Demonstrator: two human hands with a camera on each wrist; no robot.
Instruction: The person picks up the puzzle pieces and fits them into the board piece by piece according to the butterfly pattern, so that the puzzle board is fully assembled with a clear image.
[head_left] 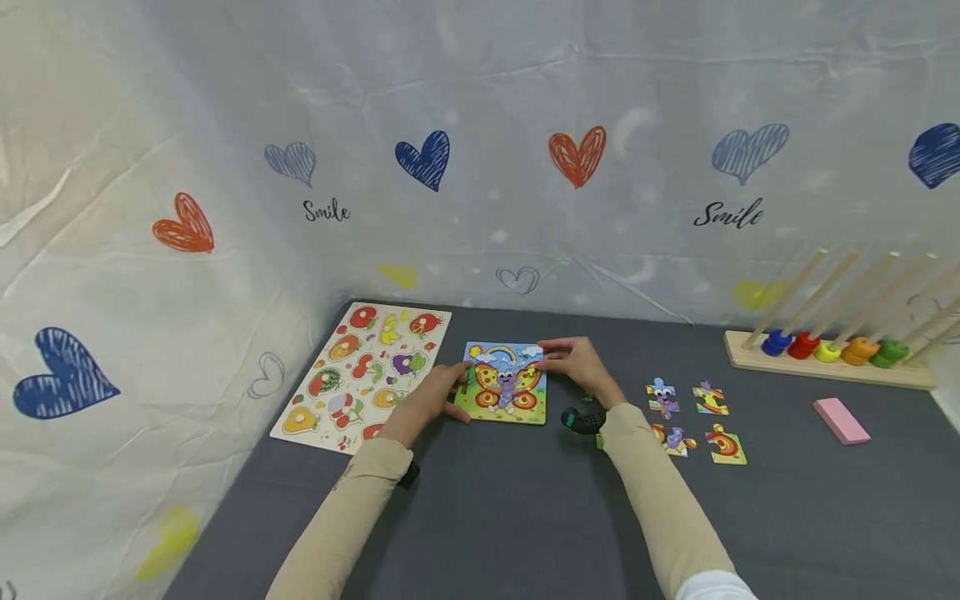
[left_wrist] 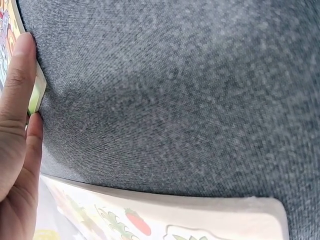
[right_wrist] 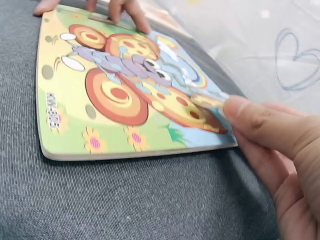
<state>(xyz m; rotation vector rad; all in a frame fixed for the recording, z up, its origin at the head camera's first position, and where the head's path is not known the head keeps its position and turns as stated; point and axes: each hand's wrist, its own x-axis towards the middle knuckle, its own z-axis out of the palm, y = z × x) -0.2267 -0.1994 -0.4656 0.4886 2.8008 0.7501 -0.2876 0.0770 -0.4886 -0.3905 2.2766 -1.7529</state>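
A square butterfly jigsaw board [head_left: 504,404] lies flat on the dark table in the head view. My left hand [head_left: 431,396] holds its left edge, the thumb at the near corner and fingertips over the side. In the left wrist view, that hand [left_wrist: 17,110] shows at the frame's left with a sliver of board. At the far right corner is my right hand [head_left: 576,364]. Seen from the right wrist, its thumb and fingers pinch a small puzzle piece [right_wrist: 205,101], tilted over the board's printed wing. Several loose puzzle pieces [head_left: 727,446] lie right of the board, some partly behind my right forearm.
A fruit puzzle board [head_left: 307,433] lies on the left, partly behind my left arm. At the back right stands a wooden peg rack [head_left: 832,364] with coloured rings. A pink block [head_left: 842,421] lies before it. A printed curtain [head_left: 495,233] hangs behind the table.
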